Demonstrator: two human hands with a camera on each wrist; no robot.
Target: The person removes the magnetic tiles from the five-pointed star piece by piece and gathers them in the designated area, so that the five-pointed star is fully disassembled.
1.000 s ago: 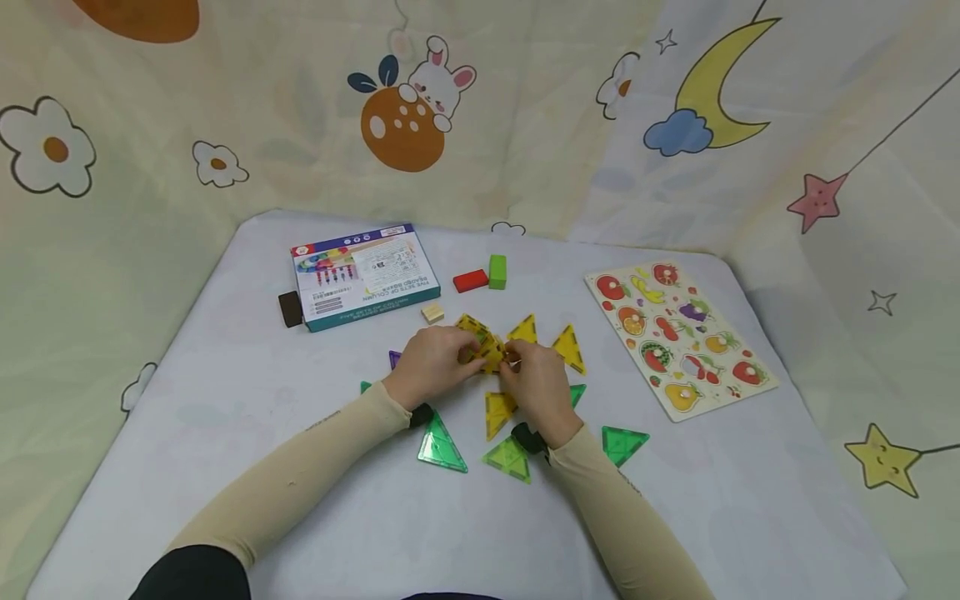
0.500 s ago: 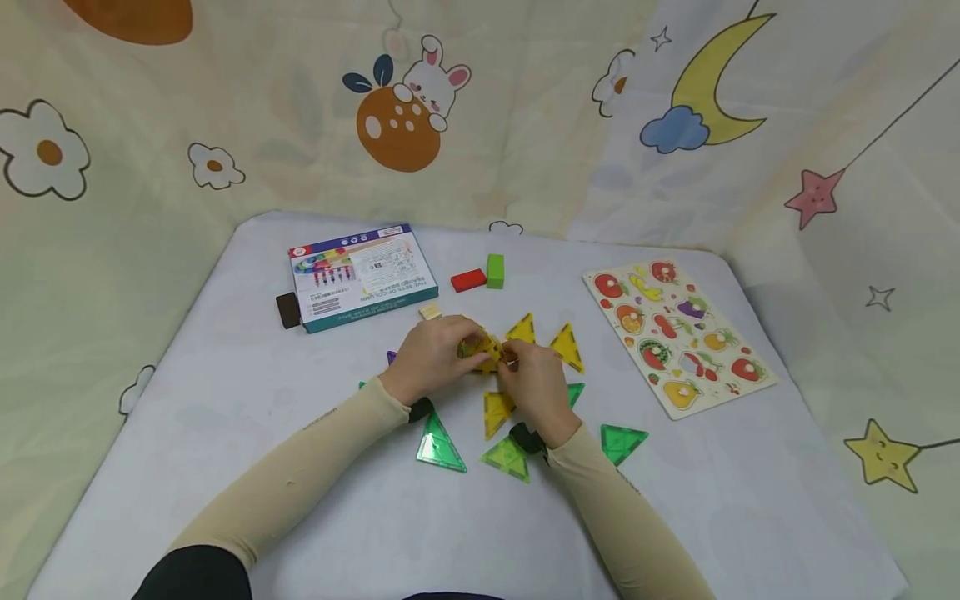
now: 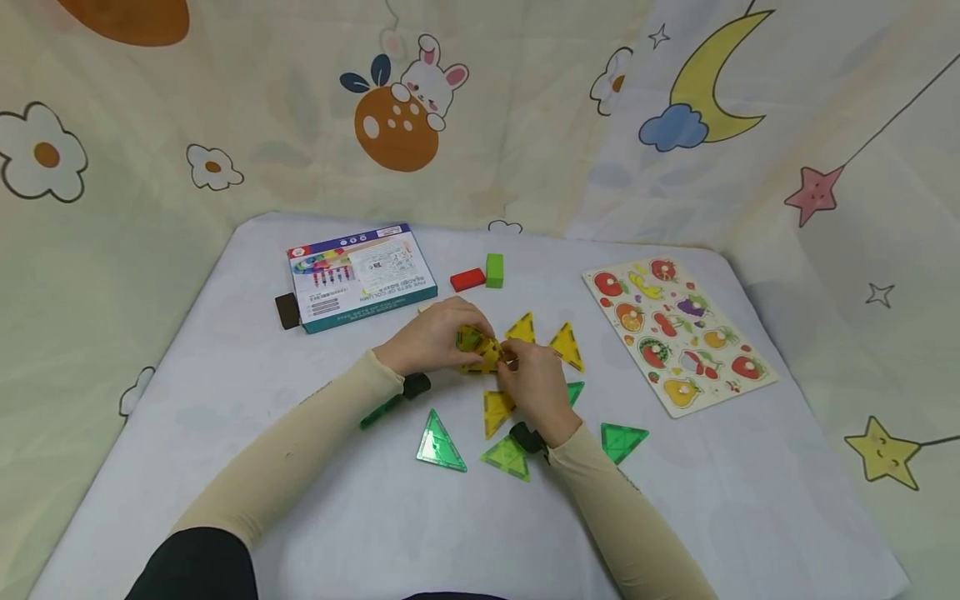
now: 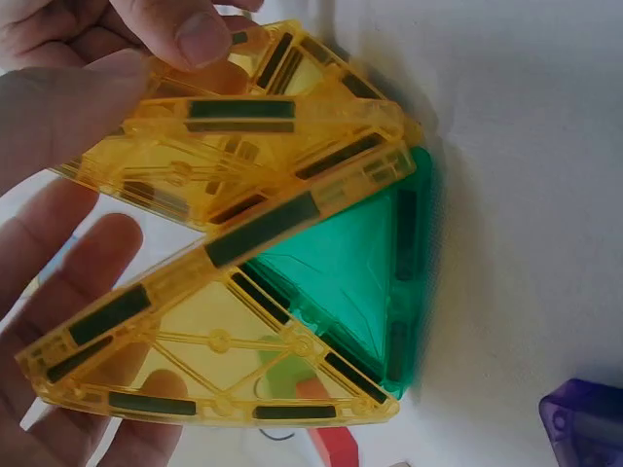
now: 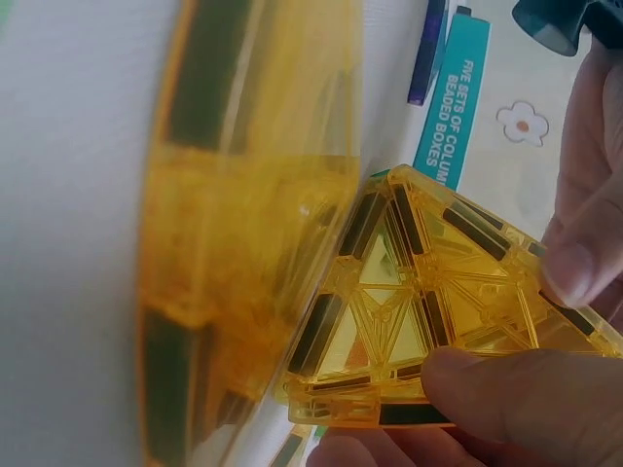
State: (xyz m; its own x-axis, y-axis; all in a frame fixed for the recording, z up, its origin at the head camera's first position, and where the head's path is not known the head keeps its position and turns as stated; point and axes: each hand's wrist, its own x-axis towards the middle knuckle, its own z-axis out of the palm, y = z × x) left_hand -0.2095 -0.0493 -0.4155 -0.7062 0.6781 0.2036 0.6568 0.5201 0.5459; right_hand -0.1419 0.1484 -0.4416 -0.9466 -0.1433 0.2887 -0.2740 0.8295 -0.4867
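Note:
A small cluster of yellow magnetic triangle tiles is held just above the white table at its middle. My left hand grips it from the left with curled fingers. My right hand pinches it from the right. In the left wrist view the yellow tiles are joined at angles with a green tile behind them, and a thumb presses the top edge. In the right wrist view the folded cluster sits between a thumb and a finger, beside a blurred yellow tile.
Loose yellow triangles and green triangles lie around my hands. A bead box, a dark block, a red block and a green block sit further back. A fruit puzzle board lies at the right.
My left hand and forearm have lifted and shifted away from me with the cluster, now covering the small wooden cube. A green tile edge shows under the left forearm. The right hand has barely moved.

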